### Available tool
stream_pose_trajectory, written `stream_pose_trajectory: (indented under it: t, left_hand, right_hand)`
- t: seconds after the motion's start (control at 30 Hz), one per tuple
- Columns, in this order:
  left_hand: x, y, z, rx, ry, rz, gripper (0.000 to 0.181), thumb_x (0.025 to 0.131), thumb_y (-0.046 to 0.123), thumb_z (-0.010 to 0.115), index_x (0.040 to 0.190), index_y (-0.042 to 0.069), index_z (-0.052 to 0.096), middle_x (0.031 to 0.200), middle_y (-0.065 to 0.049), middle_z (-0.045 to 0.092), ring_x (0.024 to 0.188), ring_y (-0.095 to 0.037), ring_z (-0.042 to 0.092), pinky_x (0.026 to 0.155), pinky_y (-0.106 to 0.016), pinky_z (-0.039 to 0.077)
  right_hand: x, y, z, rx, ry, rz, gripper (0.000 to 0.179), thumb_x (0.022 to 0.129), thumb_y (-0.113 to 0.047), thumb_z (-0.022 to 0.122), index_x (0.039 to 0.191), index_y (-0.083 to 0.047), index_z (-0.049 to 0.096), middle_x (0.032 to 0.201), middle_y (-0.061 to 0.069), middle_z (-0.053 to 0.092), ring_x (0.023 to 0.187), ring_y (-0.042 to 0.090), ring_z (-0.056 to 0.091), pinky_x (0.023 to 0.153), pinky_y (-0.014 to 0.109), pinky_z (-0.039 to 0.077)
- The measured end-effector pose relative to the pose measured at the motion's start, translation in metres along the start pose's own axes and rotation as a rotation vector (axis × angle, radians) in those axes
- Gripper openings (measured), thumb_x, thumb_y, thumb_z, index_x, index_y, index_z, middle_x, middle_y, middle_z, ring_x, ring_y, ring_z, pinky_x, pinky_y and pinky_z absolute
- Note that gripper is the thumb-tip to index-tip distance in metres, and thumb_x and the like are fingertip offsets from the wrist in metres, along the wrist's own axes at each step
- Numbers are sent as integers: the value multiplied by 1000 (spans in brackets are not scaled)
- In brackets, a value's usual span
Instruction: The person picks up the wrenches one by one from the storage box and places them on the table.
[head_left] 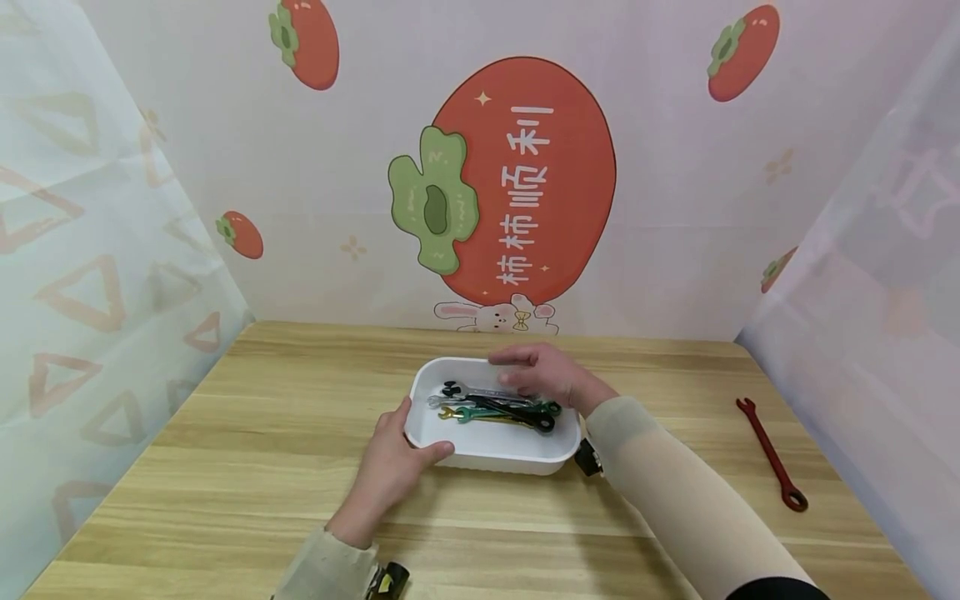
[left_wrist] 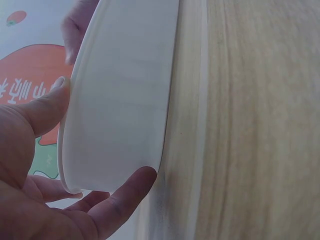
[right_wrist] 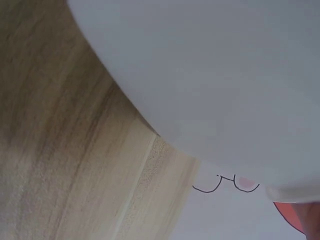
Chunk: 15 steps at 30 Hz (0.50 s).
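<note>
A white plastic bin (head_left: 495,460) sits on the wooden table with several wrenches heaped inside. Among them are a black wrench (head_left: 542,421), silver ones, a green one (head_left: 555,408) and a gold one (head_left: 448,412). My left hand (head_left: 392,457) holds the bin's left end, thumb on the rim and fingers along the outside wall; the left wrist view shows a fingertip (left_wrist: 145,175) low on that wall. Over the bin's back right part is my right hand (head_left: 551,375), fingers stretched to the left above the wrenches. The bin's wall (right_wrist: 210,85) fills much of the right wrist view.
A red wrench (head_left: 772,454) lies alone on the table (head_left: 300,400) at the far right. Behind the table stands a backdrop (head_left: 660,250) printed with persimmons, and pale printed sheets (head_left: 112,292) close off both sides.
</note>
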<state>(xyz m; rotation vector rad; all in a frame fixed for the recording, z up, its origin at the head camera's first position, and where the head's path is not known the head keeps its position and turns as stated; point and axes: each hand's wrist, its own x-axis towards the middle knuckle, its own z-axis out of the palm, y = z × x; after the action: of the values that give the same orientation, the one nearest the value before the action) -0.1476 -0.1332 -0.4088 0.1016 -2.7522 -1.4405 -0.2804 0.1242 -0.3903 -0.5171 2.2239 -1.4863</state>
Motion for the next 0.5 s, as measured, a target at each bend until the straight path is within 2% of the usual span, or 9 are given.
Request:
stream_pose_trajectory:
  t: [0.23, 0.4, 0.5]
  left_hand:
    - [1, 0, 1, 2, -2, -10, 100, 79, 29, 87, 152, -6, 30, 138, -28, 45, 117, -38, 51, 101, -52, 39]
    - [0, -1, 1, 5, -3, -10, 100, 79, 29, 87, 152, -6, 30, 138, -28, 45, 118, -38, 51, 102, -53, 39]
    - [1, -1, 1, 7, -2, -10, 100, 79, 29, 87, 153, -6, 30, 138, -28, 45, 118, -38, 50, 102, -53, 38]
  right_hand:
    - [-1, -2, 3, -133, -3, 23, 47, 90, -16, 75, 135, -24, 65, 130, -8, 63, 117, 18, 59, 97, 42, 47]
    - [1, -3, 7, -131, -26, 64, 55, 89, -6, 75, 140, -20, 61, 135, -3, 61, 118, 23, 60, 97, 43, 47]
    - [2, -3, 9, -141, -23, 85, 55, 88, -3, 75, 138, -20, 63, 133, -1, 62, 117, 23, 60, 97, 43, 48]
